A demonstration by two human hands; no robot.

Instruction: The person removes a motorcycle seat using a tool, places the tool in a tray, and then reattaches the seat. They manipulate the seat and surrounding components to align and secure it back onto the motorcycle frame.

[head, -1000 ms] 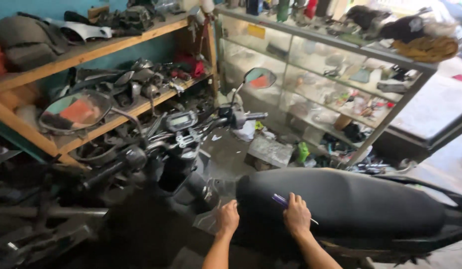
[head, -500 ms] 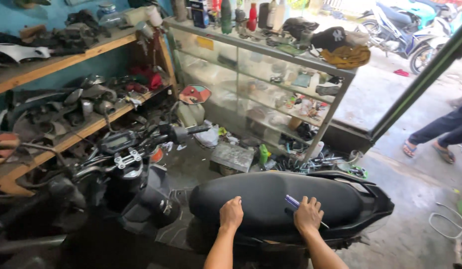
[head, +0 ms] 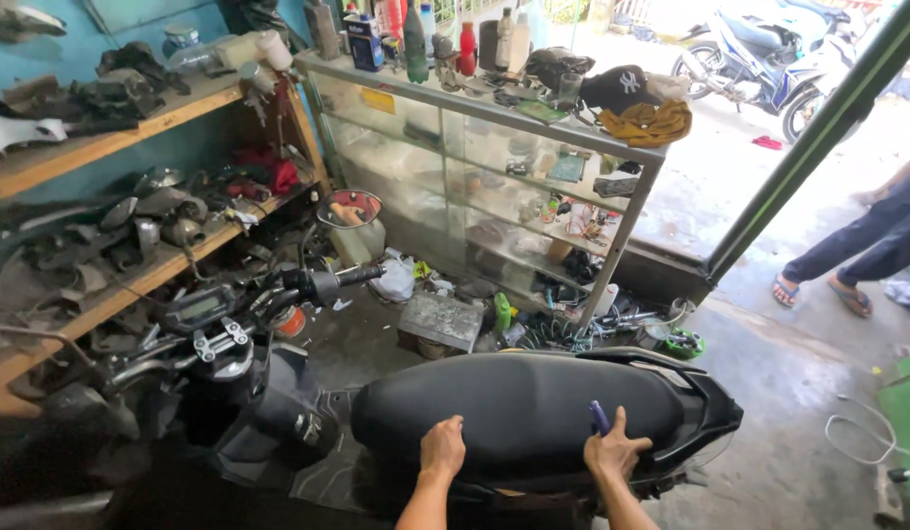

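A black scooter stands crosswise below me, its long black seat (head: 534, 402) in the lower middle of the head view. My left hand (head: 442, 449) rests on the near edge of the seat, fingers curled over it. My right hand (head: 614, 453) presses on the seat further right and holds a thin blue-purple tool (head: 599, 417) that sticks up between the fingers. The handlebar (head: 318, 285) with a round mirror (head: 348, 208) and the instrument panel (head: 200, 309) lie to the left.
A glass display cabinet (head: 494, 167) with bottles and a cap on top stands behind the scooter. Wooden shelves (head: 131, 265) full of parts line the left wall. Another person's legs in sandals (head: 848, 255) are at the right. Parked motorbikes (head: 759, 54) stand outside.
My head has turned right and pulled back, so the scooter seat sits lower and the doorway shows more. Both hands stay on the seat, the right one still holding the tool.
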